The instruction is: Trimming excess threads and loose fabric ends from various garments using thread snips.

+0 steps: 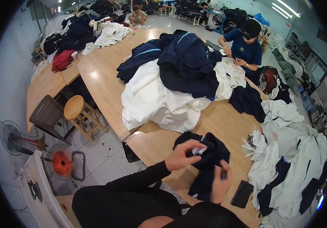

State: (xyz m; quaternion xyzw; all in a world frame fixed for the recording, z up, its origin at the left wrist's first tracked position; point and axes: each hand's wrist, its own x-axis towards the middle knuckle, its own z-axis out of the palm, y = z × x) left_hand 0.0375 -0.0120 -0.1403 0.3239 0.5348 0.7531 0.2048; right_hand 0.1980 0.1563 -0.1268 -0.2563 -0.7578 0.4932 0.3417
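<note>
A dark navy garment (216, 150) is bunched up at the near edge of the wooden table, partly raised off it. My left hand (184, 155) pinches the garment's left side, where a small white label (198, 151) shows between thumb and fingers. My right hand (221, 182) is at the garment's right side, fingers curled. A small dark bit shows between its fingertips, too small to name. Beyond my hands lies a big heap of white garments (144, 95) with navy garments (186, 60) on top.
A black flat wallet-like case (242, 193) lies right of my right hand. White garments (300, 163) pile along the right. Across the table a person (247, 45) handles white cloth. On the left stand a wooden stool (74, 106), a brown chair (47, 112) and a fan (62, 162).
</note>
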